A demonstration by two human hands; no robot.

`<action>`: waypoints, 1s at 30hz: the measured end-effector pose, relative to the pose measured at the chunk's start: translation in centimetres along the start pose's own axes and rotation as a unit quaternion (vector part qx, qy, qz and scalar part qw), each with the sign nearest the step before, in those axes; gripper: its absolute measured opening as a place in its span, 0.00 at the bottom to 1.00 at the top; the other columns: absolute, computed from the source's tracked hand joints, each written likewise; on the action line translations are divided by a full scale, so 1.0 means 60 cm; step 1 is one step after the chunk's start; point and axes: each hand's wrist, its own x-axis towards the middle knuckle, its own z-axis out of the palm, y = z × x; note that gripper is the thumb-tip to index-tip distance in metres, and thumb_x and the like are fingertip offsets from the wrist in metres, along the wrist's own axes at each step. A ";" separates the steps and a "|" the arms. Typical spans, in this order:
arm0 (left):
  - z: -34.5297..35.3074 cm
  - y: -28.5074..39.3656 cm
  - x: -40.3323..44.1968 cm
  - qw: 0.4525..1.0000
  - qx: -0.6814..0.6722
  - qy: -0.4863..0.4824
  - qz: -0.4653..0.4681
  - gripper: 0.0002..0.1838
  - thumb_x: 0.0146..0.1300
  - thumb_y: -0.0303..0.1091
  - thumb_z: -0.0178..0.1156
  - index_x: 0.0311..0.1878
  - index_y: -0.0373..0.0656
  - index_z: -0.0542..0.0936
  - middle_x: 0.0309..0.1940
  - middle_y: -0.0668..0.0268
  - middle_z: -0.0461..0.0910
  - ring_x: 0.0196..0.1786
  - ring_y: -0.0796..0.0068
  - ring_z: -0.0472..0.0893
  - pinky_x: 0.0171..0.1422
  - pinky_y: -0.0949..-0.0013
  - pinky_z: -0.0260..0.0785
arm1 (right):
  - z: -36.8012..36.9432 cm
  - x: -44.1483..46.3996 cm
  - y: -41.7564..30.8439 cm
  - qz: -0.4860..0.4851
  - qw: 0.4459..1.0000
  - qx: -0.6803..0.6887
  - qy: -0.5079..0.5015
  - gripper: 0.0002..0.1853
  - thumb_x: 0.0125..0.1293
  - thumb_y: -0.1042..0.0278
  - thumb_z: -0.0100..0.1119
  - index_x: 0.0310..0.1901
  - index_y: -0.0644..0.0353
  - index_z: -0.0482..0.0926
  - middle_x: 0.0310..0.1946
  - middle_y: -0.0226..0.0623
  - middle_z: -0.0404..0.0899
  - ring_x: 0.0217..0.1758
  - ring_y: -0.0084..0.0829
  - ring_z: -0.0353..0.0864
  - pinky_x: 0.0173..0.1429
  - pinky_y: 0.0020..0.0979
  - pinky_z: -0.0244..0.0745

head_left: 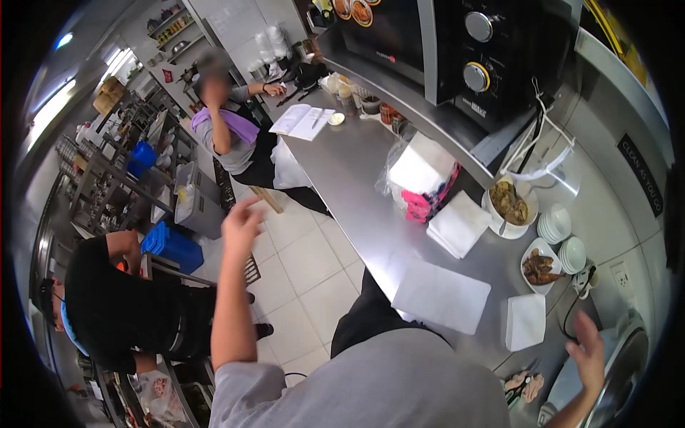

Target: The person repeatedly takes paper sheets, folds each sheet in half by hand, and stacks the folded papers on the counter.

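My left hand [242, 227] is raised over the tiled floor, left of the steel counter. Nothing shows in it; its fingers are stretched and slightly blurred. On the right, my right hand [588, 351] hovers with fingers apart, close to a round metal-lidded appliance [628, 374]. In front of me a flat white sheet [442, 296] lies at the counter's edge. To its right sits a stack of white napkins [525, 322]. Another napkin stack [460, 224] rests farther along, beside an opened plastic pack of napkins [422, 165] with a pink part. Neither hand touches these.
A bowl of food [509, 207], a dish of fried pieces [540, 267] and stacked white bowls [554, 224] line the wall. A microwave [457, 57] stands on the shelf above. One person [232, 132] sits by an open notebook [303, 121]; another person [143, 299] bends at the left.
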 end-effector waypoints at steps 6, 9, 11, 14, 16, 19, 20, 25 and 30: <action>-0.202 -0.308 -0.111 0.930 0.024 0.258 -0.261 0.10 0.66 0.39 0.57 0.39 0.41 0.77 0.26 0.68 0.77 0.23 0.77 0.75 0.22 0.76 0.63 | -0.158 -0.118 0.385 0.091 0.967 -0.028 0.235 0.35 0.61 0.55 0.63 0.67 0.59 0.67 0.59 0.39 0.73 0.62 0.34 0.71 0.63 0.33 0.65; -0.147 -0.562 -0.137 0.869 -0.249 -0.030 -0.427 0.19 0.69 0.49 0.50 0.37 0.41 0.75 0.26 0.63 0.78 0.22 0.66 0.76 0.25 0.67 0.70 | -0.013 -0.040 0.316 0.151 0.955 0.092 0.240 0.29 0.63 0.61 0.61 0.65 0.61 0.69 0.56 0.39 0.75 0.59 0.32 0.74 0.61 0.32 0.68; 0.026 -0.626 -0.167 0.886 -0.145 -0.086 -0.432 0.18 0.68 0.48 0.52 0.46 0.42 0.76 0.27 0.63 0.79 0.27 0.66 0.80 0.30 0.63 0.75 | 0.112 0.065 0.270 0.067 0.968 0.159 0.181 0.23 0.66 0.70 0.57 0.63 0.62 0.71 0.53 0.38 0.78 0.56 0.29 0.76 0.60 0.30 0.70; 0.225 -0.541 -0.217 0.868 0.072 -0.291 -0.396 0.22 0.63 0.39 0.61 0.60 0.44 0.73 0.31 0.60 0.82 0.24 0.69 0.81 0.24 0.67 0.75 | 0.285 0.167 0.204 -0.022 0.991 0.131 0.012 0.21 0.64 0.73 0.59 0.59 0.63 0.74 0.50 0.36 0.79 0.50 0.25 0.78 0.54 0.27 0.75; 0.309 -0.497 -0.238 0.858 0.188 -0.382 -0.288 0.22 0.58 0.40 0.63 0.55 0.42 0.79 0.35 0.54 0.84 0.30 0.65 0.84 0.33 0.63 0.78 | 0.372 0.177 0.176 -0.076 0.987 0.137 -0.035 0.20 0.62 0.74 0.59 0.56 0.62 0.76 0.50 0.39 0.79 0.52 0.31 0.79 0.57 0.31 0.74; 0.352 -0.437 -0.242 0.823 0.273 -0.490 -0.083 0.23 0.57 0.44 0.62 0.53 0.41 0.80 0.41 0.51 0.84 0.44 0.54 0.83 0.50 0.57 0.75 | 0.442 0.174 0.173 -0.196 0.976 -0.071 0.069 0.19 0.60 0.74 0.59 0.55 0.61 0.77 0.53 0.43 0.77 0.57 0.40 0.76 0.62 0.38 0.70; 0.359 -0.437 -0.247 0.823 0.268 -0.498 -0.053 0.23 0.56 0.45 0.61 0.52 0.41 0.81 0.42 0.51 0.83 0.47 0.52 0.82 0.53 0.57 0.74 | 0.450 0.175 0.164 -0.226 0.968 -0.080 0.070 0.18 0.60 0.74 0.59 0.53 0.61 0.77 0.54 0.44 0.77 0.58 0.44 0.75 0.63 0.40 0.69; 0.340 -0.387 -0.247 0.792 0.309 -0.524 -0.053 0.20 0.57 0.43 0.60 0.50 0.44 0.81 0.43 0.50 0.83 0.48 0.52 0.81 0.55 0.56 0.73 | 0.493 0.209 0.094 -0.323 0.940 -0.097 0.048 0.21 0.59 0.69 0.61 0.55 0.61 0.76 0.60 0.48 0.71 0.66 0.51 0.67 0.70 0.47 0.60; 0.348 -0.413 -0.269 0.902 0.237 -0.338 -0.127 0.18 0.58 0.38 0.58 0.52 0.44 0.80 0.40 0.50 0.83 0.46 0.52 0.81 0.52 0.56 0.73 | 0.559 0.240 0.130 -0.298 0.927 -0.229 0.006 0.32 0.60 0.57 0.63 0.64 0.58 0.68 0.70 0.49 0.59 0.75 0.51 0.53 0.76 0.54 0.42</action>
